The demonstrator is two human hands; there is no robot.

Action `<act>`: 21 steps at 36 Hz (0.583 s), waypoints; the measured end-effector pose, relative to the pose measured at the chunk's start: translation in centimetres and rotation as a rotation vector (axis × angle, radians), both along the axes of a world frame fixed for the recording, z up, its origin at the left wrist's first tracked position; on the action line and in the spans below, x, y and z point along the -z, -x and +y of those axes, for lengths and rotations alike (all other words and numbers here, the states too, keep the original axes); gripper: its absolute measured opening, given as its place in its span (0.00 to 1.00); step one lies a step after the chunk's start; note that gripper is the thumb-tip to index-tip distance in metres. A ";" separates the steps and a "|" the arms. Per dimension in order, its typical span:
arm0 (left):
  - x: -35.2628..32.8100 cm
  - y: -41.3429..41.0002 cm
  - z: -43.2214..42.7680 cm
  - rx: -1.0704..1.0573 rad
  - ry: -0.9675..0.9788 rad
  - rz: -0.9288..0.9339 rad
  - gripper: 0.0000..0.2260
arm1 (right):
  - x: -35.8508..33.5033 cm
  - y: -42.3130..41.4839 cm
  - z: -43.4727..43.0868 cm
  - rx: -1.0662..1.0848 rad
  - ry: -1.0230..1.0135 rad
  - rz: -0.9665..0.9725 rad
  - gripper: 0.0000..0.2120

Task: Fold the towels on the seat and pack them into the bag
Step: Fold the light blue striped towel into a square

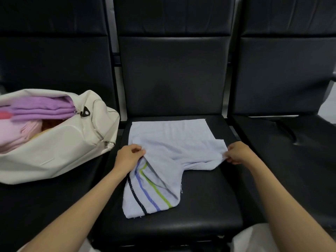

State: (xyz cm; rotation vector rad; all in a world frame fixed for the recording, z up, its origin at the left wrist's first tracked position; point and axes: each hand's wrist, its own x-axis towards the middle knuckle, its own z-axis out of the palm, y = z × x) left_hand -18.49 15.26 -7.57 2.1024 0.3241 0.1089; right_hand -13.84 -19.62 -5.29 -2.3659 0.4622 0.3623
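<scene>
Pale blue cloth, a towel (174,142), lies on the black padded middle seat (200,206). Its far part is spread flat towards the backrest of the seat. Its near part is bunched and partly turned over. One end, crossed by dark blue, blue and green stripes (151,193), reaches towards the seat's front edge on the left.

Both hands are on the towel. The left hand (129,157) is at the left side of the seat, with its fingers curled round a fold of the cloth just above the striped end. The right hand (236,153) is at the right side of the seat and pinches a corner of the towel between thumb and fingers. That corner is lifted a little off the cushion. The towel is stretched loosely between the two.

A cream bag (63,142) rests on the next seat to the left of the middle seat, close to its edge. The bag is unzipped and its mouth gapes, with a dark zip pull (85,112) at the end of the opening. A folded purple towel (45,108) lies on top inside it, over a pink towel (14,135). Another black seat (291,142) stands to the right of the middle seat.
</scene>
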 end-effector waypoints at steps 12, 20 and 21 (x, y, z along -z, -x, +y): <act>-7.7 1.4 3.2 0.145 0.903 0.200 0.08 | -4.5 1.5 -1.7 0.011 -0.930 -0.046 0.09; -7.4 1.3 5.8 0.090 0.758 0.426 0.02 | -4.5 1.3 -2.0 0.055 -0.686 -0.069 0.06; -7.0 0.7 5.5 0.066 0.749 0.390 0.03 | -4.3 1.0 -1.6 0.082 -0.697 -0.108 0.06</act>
